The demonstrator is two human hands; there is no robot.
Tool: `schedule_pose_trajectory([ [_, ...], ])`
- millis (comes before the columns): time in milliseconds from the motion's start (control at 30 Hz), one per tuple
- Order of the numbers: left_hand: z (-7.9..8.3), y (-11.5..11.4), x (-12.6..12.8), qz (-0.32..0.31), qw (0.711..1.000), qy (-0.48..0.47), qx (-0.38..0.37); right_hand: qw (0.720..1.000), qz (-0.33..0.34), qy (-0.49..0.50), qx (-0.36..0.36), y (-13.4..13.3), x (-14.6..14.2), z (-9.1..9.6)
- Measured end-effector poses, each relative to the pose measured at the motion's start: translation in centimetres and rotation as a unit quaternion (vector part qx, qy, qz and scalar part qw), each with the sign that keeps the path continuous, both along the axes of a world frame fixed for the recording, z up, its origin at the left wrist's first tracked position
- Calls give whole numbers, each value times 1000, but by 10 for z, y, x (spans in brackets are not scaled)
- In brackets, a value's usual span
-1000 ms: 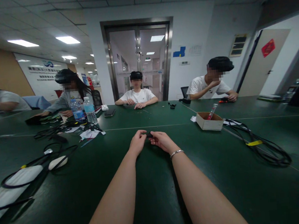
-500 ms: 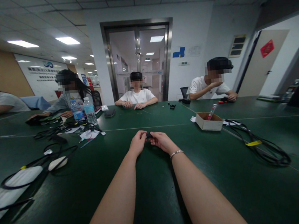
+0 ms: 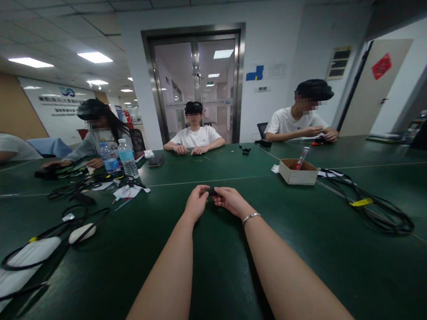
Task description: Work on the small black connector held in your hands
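In the head view, at mid-table, we grasp a black part (image 3: 211, 192) between left hand (image 3: 196, 203) and right hand (image 3: 234, 201), one at each end. We cannot tell whether the part touches the table (image 3: 223, 264). Uneven pressure could make it slip, as our hold appears narrow.

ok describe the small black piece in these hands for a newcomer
Over the green table, find the camera-wearer's left hand and right hand. Between them is the small black piece. It is pinched there, while the small black parts beyond lie loose.
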State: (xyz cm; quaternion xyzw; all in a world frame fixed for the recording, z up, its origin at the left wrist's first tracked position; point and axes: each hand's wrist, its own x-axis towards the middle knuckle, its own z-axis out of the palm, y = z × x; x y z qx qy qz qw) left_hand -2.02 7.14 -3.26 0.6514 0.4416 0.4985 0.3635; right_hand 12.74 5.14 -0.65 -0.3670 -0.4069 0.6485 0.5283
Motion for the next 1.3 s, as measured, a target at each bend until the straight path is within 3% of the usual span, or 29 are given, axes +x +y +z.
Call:
schedule_pose_trajectory([
  [233,4,-5,-1,21,999,36,-20,1000,10,-7,6,-2,-1,1],
  [500,8,-6,0,-7,998,-8,-56,1000,5,1,-2,1,0,0],
  [933,7,-8,1,22,999,41,-17,1000,3,-11,0,0,0,0],
  [1300,9,-10,0,10,999,7,-44,1000,9,-7,7,2,1,-3],
])
